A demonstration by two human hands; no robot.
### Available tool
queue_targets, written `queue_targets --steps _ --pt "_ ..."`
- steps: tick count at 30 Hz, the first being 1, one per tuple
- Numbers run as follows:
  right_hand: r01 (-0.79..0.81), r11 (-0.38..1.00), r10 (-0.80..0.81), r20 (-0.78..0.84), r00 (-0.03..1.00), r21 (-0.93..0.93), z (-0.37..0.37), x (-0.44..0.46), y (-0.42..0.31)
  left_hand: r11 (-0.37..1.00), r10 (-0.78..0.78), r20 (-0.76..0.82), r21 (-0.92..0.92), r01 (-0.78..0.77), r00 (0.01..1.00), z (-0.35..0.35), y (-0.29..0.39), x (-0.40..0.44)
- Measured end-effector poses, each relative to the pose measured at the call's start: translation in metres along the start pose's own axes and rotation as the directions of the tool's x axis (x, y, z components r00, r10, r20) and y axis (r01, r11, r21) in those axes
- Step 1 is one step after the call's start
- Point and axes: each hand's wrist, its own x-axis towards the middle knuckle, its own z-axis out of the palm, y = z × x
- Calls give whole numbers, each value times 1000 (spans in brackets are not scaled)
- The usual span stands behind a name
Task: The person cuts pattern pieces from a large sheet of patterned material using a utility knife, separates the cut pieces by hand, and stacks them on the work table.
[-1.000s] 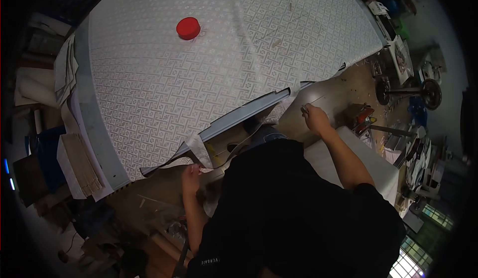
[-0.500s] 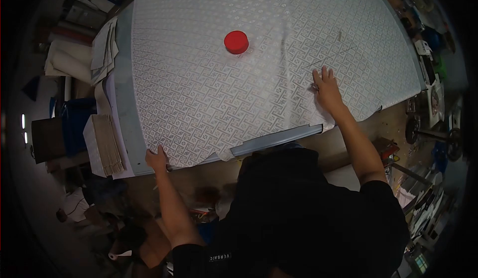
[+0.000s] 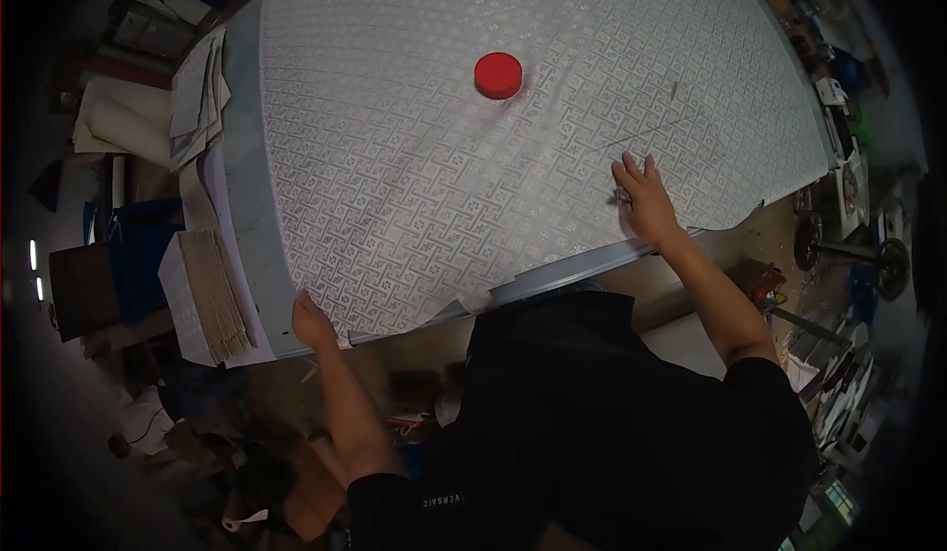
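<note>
A pale patterned sheet (image 3: 424, 156) covers most of the table, with shallow wrinkles towards its middle. On it, upper centre, sits a round red object (image 3: 498, 75). My left hand (image 3: 314, 322) is closed at the sheet's near left corner; its fingers seem pinched on the sheet edge. My right hand (image 3: 646, 196) lies on the sheet near the front edge, fingers spread, with something small and dark by the thumb that is too unclear to name. Between the hands the sheet's uneven near edge leaves a grey strip of table edge (image 3: 562, 273) showing.
Stacked folded sheets (image 3: 209, 294) stand beyond the table's left side, with loose papers (image 3: 197, 97) and a pale roll (image 3: 128, 127) above them. At the right are a metal stand with round ends (image 3: 848, 253) and a cluttered shelf. Part of a stool or bench shows below the right arm.
Both hands have risen from below the front edge onto the sheet. Lately the sheet and red object have shifted right relative to the table, and more wrinkles show.
</note>
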Motion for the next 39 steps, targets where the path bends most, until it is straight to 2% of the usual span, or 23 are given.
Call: queue_targets --steps 1,4,8,11,12,16,18,22,26,28,30,32,35,38,39 --pt "40 998 -42 38 998 52 1 -6 -7 1000 4 -77 2 -4 997 7 -1 0" --pt "139 986 -144 53 988 88 12 -20 -39 999 13 -81 -45 -17 997 8 -3 0" --pt "179 980 -181 19 983 85 25 10 -88 998 4 -98 -67 -10 995 1 4 -3" --pt "196 971 -202 34 979 138 32 38 -115 1000 -9 -102 -9 8 995 6 -2 -3" --pt "247 960 -259 73 963 134 32 47 -120 1000 -14 -107 -26 11 994 7 -2 -3" --pt "257 959 -275 185 944 117 32 69 -140 998 -54 -102 -49 49 993 9 -2 -1" --pt "264 955 -285 181 941 131 30 91 -143 996 -77 -108 -51 72 991 9 -1 -2" --pt "286 928 -309 66 949 237 41 187 -135 995 -90 -127 -43 85 988 10 0 -2" --pt "325 935 -326 -10 945 141 39 332 -135 994 -109 -126 -37 105 986 8 2 -2" --pt "261 954 -274 78 958 149 39 387 -151 993 -105 -139 -60 97 985 11 -2 -1" --pt "269 955 -285 136 949 123 35 388 -178 993 -112 -126 -51 106 986 3 2 -1" --pt "371 916 -393 166 904 151 44 367 -193 992 -115 -95 -55 110 989 3 13 -4" --pt "542 787 -604 188 775 295 49 322 -180 991 -125 -109 -64 118 986 0 12 -4" --pt "440 850 -511 247 823 291 15 284 -131 992 -118 -103 -65 112 988 2 7 -2" --pt "394 871 -461 210 862 293 7 278 -102 993 -107 -113 -69 99 988 2 6 -2"
